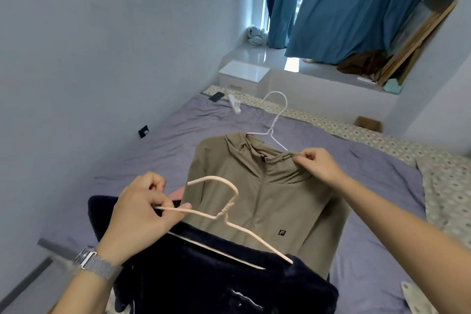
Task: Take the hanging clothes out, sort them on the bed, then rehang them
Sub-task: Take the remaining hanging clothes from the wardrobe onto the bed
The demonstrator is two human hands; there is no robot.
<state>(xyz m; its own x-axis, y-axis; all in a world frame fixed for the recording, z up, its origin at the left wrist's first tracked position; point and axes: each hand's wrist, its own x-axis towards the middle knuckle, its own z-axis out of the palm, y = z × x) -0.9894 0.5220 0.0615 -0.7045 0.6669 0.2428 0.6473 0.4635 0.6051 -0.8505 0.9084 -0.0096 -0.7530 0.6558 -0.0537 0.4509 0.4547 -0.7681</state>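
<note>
At the left, a cream hanger (224,214) was pinched by its shoulder wire between the thumb and curled fingers of the left hand (142,209), with a dark navy garment (204,275) draped over its bar. Just beyond, a khaki hooded jacket (265,199) lay flat on the bed (153,140), a white hanger (275,120) partly tucked in its neck. At the right, the jacket's collar was pinched by the closed fingertips of the right hand (318,166). The step was judged to be sorting: the collar would best be lifted gently so the white hanger could be slid free without snagging, while the navy piece was kept level.
</note>
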